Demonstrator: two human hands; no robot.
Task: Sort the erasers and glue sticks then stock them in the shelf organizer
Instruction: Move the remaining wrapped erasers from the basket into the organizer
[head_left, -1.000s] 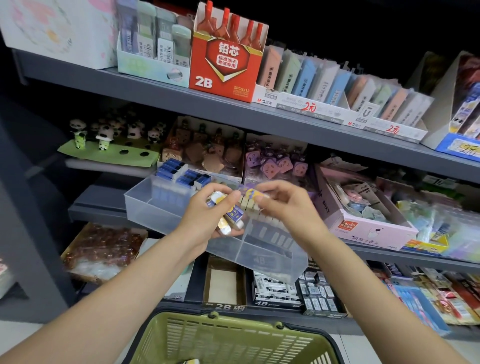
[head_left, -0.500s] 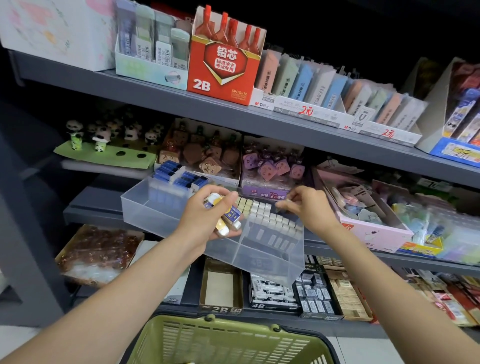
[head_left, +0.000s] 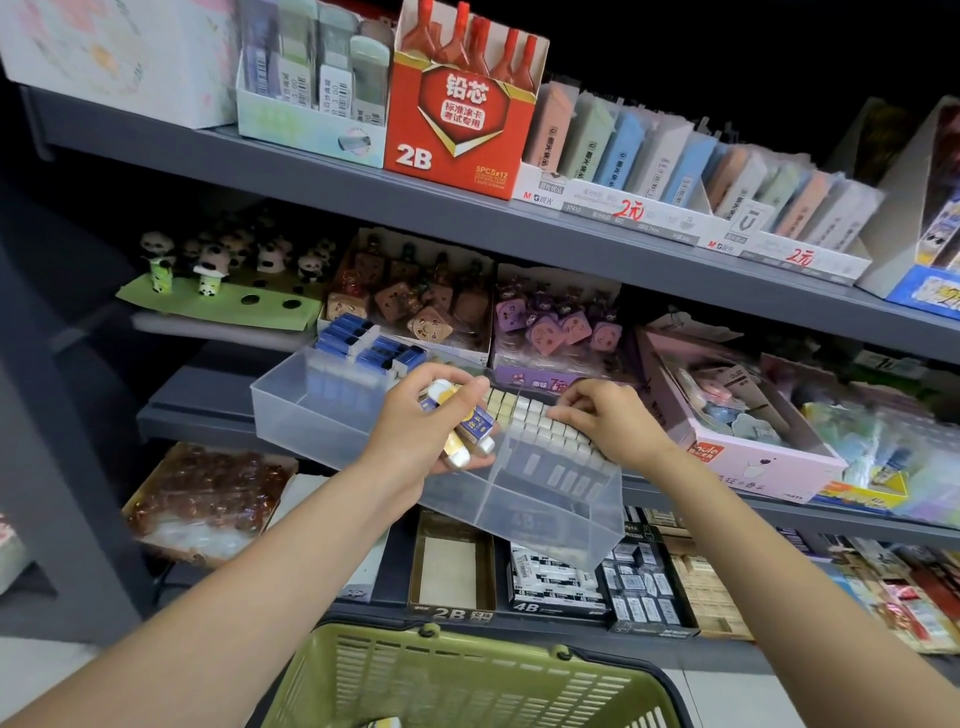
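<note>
Head view: I am looking down and forward at a stationery shelf, both my arms reaching out.
Basket: a green slotted basket is sitting nearest me, below my arms.
Left hand: my left hand is curling its fingers round a bunch of glue sticks, white-capped with yellow and blue labels.
Right hand: my right hand is resting bent fingers on the rows of pale, cream-topped erasers; I cannot tell if it is pinching one.
Organizer: the clear plastic shelf organizer is jutting over the grey shelf edge, blue-sleeved erasers standing in its far left part.
Beyond: a red 2B lead box is standing on the upper shelf.
</note>
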